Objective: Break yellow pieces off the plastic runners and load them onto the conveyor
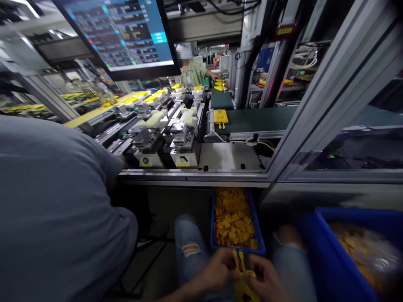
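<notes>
The left hand [214, 270] and right hand [266, 279] grip a yellow plastic part [242, 287] with 2 prongs, fingers curled around it, just above a blue crate [260, 235] heaped with similar parts between torn jeans [189, 239]. A 2nd blue crate [321, 235] sits at right. Behind aluminium-framed glass, a green conveyor belt [258, 119] runs under a monitor [116, 37]. A co-worker [53, 188] in a gray T-shirt sits at left; another [195, 71] works beyond.

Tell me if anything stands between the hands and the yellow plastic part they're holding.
Nothing visible does: the left hand and the right hand both touch the yellow plastic part directly, with nothing between them and it.
</notes>
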The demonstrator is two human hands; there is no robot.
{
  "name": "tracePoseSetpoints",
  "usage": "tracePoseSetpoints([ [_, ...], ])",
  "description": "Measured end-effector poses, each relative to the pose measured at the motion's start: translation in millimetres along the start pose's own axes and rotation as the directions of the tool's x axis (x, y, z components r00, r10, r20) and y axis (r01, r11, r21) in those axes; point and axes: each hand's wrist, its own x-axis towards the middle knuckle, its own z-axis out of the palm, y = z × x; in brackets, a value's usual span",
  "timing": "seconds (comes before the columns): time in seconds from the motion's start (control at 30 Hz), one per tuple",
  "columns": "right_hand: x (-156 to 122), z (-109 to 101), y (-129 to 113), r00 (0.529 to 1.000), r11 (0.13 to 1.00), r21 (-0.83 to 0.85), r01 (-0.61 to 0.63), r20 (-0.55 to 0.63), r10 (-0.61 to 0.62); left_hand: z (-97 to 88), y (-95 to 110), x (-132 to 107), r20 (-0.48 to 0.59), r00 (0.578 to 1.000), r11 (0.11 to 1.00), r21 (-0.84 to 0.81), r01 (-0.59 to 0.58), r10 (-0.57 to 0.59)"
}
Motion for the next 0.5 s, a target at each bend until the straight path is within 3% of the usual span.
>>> tracePoseSetpoints([
  [0.2, 18, 6, 23, 1.000, 0.998, -0.069, 0.012, 0.016, -0.011, -1.8, -1, -7, -0.142, 0.990, 0.999, 0.039, 0.010, -0.004],
  [0.33, 41, -2, 41, 0.997, 0.999, -0.027, -0.024, -0.076, 0.021, -16.7, 5, -9, -0.197, 0.974, 0.975, 0.170, 0.145, -0.110],
  [0.43, 65, -10, 55, 0.979, 0.992, -0.098, -0.085, -0.195, 0.064, -28.2, 25, -6, -0.181, 0.975, 0.954, 0.245, 0.171, -0.128],
  [0.5, 80, -15, 63, 0.962, 0.947, -0.297, -0.126, -0.269, 0.044, -31.4, 51, -2, -0.152, 0.987, 0.960, 0.265, 0.090, -0.051],
])
